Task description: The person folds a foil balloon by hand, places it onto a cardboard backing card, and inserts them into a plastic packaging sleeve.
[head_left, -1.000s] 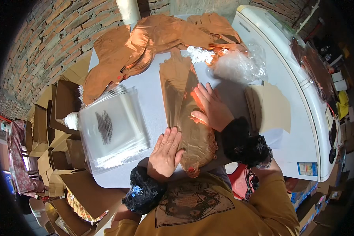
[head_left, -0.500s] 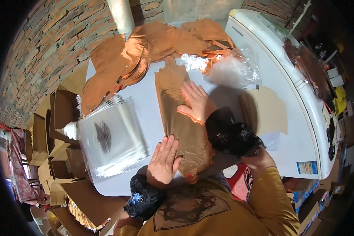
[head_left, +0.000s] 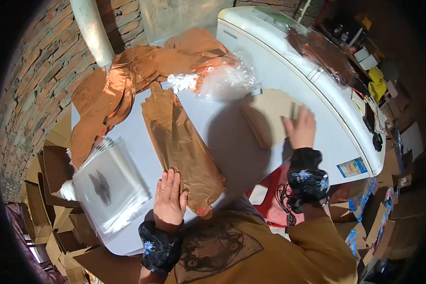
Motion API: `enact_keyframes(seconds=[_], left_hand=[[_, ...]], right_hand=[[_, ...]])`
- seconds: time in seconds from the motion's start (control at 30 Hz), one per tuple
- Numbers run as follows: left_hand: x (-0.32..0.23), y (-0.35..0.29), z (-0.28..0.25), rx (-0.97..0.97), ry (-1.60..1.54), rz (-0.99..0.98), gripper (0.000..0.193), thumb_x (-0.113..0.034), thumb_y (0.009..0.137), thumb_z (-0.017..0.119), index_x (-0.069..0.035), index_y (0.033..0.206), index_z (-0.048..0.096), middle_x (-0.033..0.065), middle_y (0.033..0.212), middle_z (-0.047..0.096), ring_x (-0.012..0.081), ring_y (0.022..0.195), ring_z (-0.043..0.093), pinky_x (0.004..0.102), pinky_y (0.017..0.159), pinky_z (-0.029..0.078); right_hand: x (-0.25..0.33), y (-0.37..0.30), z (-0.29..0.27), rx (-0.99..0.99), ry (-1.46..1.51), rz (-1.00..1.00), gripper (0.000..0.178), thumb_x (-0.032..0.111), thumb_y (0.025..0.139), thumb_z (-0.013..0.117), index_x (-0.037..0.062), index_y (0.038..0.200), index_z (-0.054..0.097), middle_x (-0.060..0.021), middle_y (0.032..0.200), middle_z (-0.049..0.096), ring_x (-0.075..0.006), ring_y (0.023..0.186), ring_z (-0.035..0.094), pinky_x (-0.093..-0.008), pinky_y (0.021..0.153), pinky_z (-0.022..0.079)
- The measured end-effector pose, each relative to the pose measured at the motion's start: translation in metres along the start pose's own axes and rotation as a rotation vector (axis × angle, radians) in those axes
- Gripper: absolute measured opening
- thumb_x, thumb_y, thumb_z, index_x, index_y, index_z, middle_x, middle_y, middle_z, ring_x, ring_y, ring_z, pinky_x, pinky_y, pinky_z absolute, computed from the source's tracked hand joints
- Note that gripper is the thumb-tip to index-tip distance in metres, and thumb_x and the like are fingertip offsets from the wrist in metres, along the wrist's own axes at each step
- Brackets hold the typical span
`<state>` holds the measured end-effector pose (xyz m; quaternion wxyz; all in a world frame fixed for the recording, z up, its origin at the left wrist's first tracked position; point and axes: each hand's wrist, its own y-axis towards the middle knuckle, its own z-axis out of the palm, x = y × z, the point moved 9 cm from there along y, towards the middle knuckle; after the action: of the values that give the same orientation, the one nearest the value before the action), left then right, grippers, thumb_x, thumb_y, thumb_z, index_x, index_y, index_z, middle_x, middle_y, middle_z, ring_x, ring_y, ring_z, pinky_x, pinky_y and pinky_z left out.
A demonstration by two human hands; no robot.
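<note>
A deflated copper-coloured foil balloon (head_left: 177, 142) lies folded into a long strip on the white table (head_left: 201, 111) in front of me. My left hand (head_left: 168, 198) rests flat on its near left edge, fingers stretched out. Off to the right, my right hand (head_left: 301, 128) is at the edge of a stack of beige card (head_left: 277, 106), with its fingers apart and nothing seen in them. Whether it touches the card I cannot tell. A pile of similar copper foil balloons (head_left: 142, 66) covers the table's far side.
Clear plastic bags (head_left: 111, 187) are stacked at the left. White ribbon-like bits (head_left: 181, 82) and a crumpled clear bag (head_left: 227, 78) lie beside the foil pile. A white fridge-like appliance (head_left: 288, 61) borders the right side; cardboard boxes (head_left: 57, 173) stand left, below a brick wall (head_left: 47, 61).
My right hand has left the foil balloon and moved right to the card. The left hand stays on the balloon's edge. The view has shifted to the right.
</note>
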<state>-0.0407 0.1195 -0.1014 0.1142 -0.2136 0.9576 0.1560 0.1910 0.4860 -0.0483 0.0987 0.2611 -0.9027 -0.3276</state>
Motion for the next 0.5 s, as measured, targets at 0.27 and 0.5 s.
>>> enact_keyframes(seconds=[0.27,0.5], left_hand=[[-0.003,0.002,-0.003,-0.046,-0.016,0.039,0.056,-0.021,0.095,0.064,-0.003,0.145,0.047,0.0146,0.155,0.041,0.0318,0.144,0.037,0.0449,0.117,0.033],[0.004,-0.009,-0.005,-0.079,-0.015,-0.010,0.056,-0.021,0.093,0.066,-0.005,0.144,0.049,0.0141,0.151,0.046,0.0303,0.142,0.041,0.0443,0.116,0.035]], right_hand=[[-0.167,-0.038,0.083,0.375,0.543,0.554,0.062,0.035,0.088,0.072,-0.0018,0.134,0.052,-0.0156,0.095,0.071,-0.0261,0.078,0.067,-0.0355,0.074,0.053],[-0.164,-0.058,0.056,0.041,1.350,0.868,0.021,0.020,0.096,0.064,0.0083,0.113,0.058,0.0009,0.084,0.061,-0.0103,0.071,0.058,-0.0262,0.061,0.047]])
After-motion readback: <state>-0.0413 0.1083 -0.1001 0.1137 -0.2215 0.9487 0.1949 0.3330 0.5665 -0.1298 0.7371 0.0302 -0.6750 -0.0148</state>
